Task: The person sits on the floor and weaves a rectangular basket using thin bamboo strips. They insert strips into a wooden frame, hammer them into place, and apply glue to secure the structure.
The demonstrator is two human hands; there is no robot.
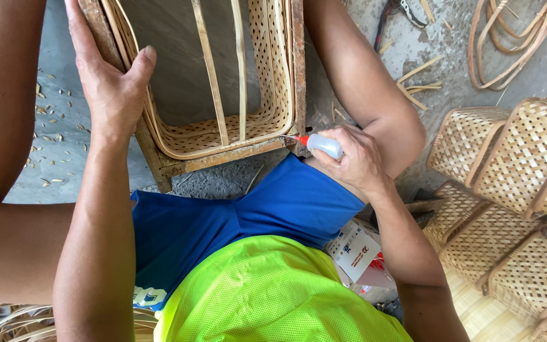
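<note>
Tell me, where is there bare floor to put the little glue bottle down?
Bare concrete floor lies between the wooden frame and the rattan hoops, with a few scattered sticks. Right of the right hand, stacked woven baskets crowd it. Left, chips litter the floor.

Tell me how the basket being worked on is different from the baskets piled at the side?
The basket in the wooden frame sits open, its inside showing; the stacked baskets lie heaped on their sides. The left hand steadies the frame and the right hand points a small glue bottle at it; nobody touches the stacked baskets. Both are pale woven lattice.
</note>
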